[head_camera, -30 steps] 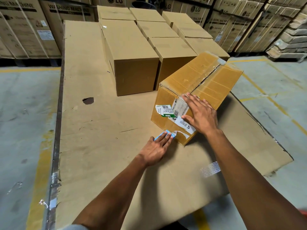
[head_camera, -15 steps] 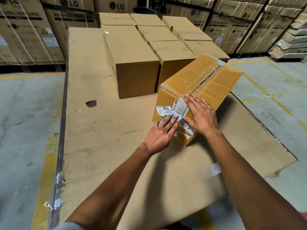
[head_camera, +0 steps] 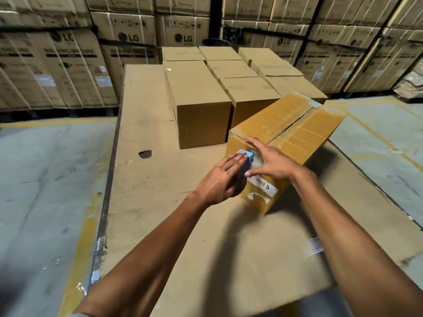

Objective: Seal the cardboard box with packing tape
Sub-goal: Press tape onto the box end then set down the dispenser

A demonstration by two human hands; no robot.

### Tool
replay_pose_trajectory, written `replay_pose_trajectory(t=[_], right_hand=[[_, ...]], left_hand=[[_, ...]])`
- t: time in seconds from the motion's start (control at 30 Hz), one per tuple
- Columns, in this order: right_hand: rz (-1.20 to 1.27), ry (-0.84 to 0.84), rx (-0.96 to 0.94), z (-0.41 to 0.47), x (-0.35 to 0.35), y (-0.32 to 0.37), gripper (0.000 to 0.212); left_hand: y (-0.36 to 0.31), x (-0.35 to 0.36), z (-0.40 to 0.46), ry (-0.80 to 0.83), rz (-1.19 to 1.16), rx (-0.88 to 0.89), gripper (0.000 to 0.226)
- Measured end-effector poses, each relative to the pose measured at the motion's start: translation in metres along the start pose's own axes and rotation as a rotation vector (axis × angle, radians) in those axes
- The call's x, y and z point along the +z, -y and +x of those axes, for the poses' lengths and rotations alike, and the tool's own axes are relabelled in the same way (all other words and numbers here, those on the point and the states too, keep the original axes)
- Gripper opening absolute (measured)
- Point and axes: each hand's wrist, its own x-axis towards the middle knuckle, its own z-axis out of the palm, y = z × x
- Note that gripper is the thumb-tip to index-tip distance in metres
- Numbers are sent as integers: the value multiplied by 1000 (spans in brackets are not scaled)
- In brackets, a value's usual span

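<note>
A yellowish cardboard box [head_camera: 295, 126] lies at an angle on a flat cardboard sheet, its top flaps closed along a middle seam with glossy tape on them. White labels are stuck on its near end. My left hand [head_camera: 219, 179] grips a blue tape dispenser [head_camera: 247, 156] and presses it against the upper part of that near end. My right hand [head_camera: 272, 163] lies flat, fingers spread, on the same end just right of the dispenser, at the top edge. The tape roll itself is hidden behind my hands.
Several plain brown boxes [head_camera: 201, 104] stand in rows behind and left of the taped box. The cardboard sheet [head_camera: 146, 124] has a dark hole [head_camera: 145, 153]. Stacked washing machine cartons [head_camera: 68, 65] line the back wall. Concrete floor with yellow lines lies on both sides.
My left hand has carried the blue dispenser up the box's near end, from the bottom corner to near the top edge. My right hand has stayed on the box's end.
</note>
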Motion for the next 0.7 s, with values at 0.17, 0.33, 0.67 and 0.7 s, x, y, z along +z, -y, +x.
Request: replay_pose_trajectory(t=[0.17, 0.33, 0.67, 0.7], right_hand=[[351, 94, 36, 12, -7, 7, 102], [553, 119, -5, 23, 3, 9, 80], [740, -16, 20, 39, 22, 11, 53], [761, -35, 43, 42, 22, 13, 49]], left_hand=[[3, -16, -4, -15, 19, -5, 72], [1, -26, -7, -47, 89, 14, 71], [10, -38, -15, -78, 243, -5, 73], [10, -37, -17, -85, 281, -28, 68]])
